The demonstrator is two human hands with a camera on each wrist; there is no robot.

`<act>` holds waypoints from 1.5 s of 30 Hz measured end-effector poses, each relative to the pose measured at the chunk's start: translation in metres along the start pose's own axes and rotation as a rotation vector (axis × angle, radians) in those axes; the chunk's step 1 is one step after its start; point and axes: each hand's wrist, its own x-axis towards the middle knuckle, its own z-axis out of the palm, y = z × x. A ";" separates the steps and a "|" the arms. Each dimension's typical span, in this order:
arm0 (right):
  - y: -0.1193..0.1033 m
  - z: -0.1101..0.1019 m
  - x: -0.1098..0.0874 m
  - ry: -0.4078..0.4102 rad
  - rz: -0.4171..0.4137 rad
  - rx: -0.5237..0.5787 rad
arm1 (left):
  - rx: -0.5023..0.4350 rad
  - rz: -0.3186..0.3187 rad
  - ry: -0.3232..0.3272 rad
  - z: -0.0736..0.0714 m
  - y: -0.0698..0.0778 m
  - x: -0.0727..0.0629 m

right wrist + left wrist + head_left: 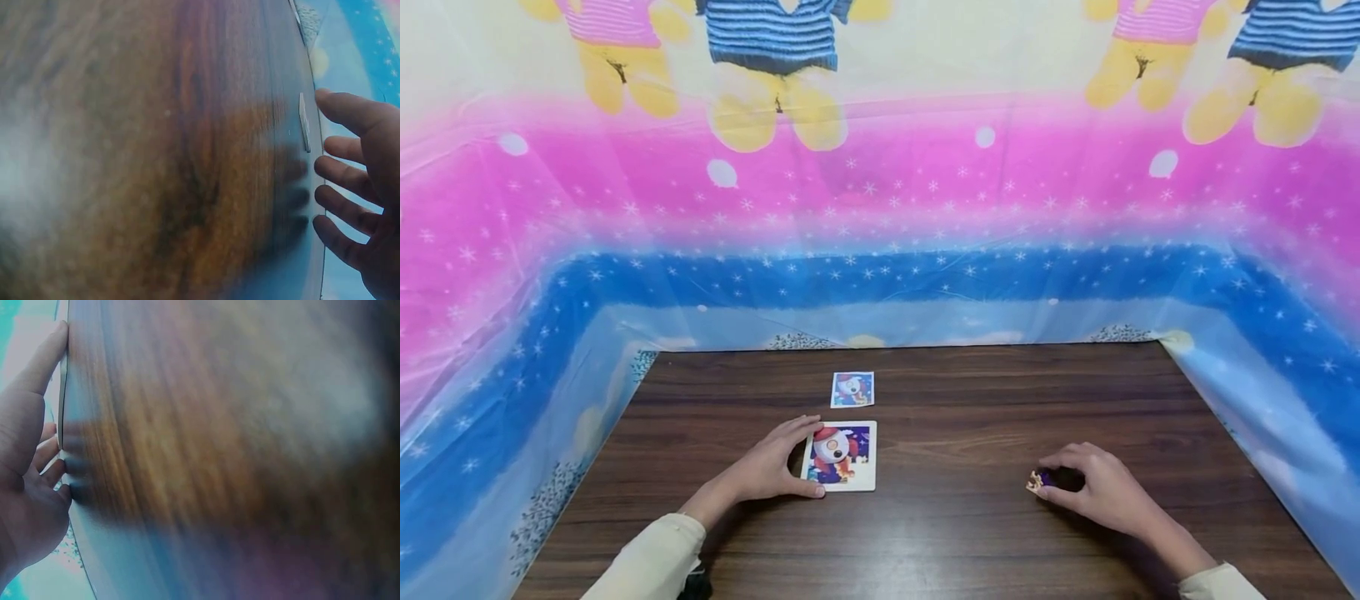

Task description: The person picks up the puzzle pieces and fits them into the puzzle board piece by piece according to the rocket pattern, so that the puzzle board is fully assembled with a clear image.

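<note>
A square picture puzzle (865, 477) with a white frame lies on the table, left of centre. Its picture has a white round-headed figure with red on a purple ground, and a pale patch shows at its lower right. My left hand (763, 462) grips its left side, thumb at the lower corner and fingers at the upper one. In the left wrist view the puzzle (62, 403) is edge-on. My right hand (1101, 483) is around a small puzzle piece (1036, 481), thumb and forefinger apart. The piece (304, 124) looks separate from the fingers (347, 178) in the right wrist view.
A small card (853, 389) with a similar picture lies just behind the puzzle. The dark wooden table (955, 417) ends at a printed cloth (910, 283) that stands around its back and sides.
</note>
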 end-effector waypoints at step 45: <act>-0.043 -0.005 0.053 -0.005 -0.147 -0.068 | 0.006 -0.004 0.002 -0.001 0.002 -0.002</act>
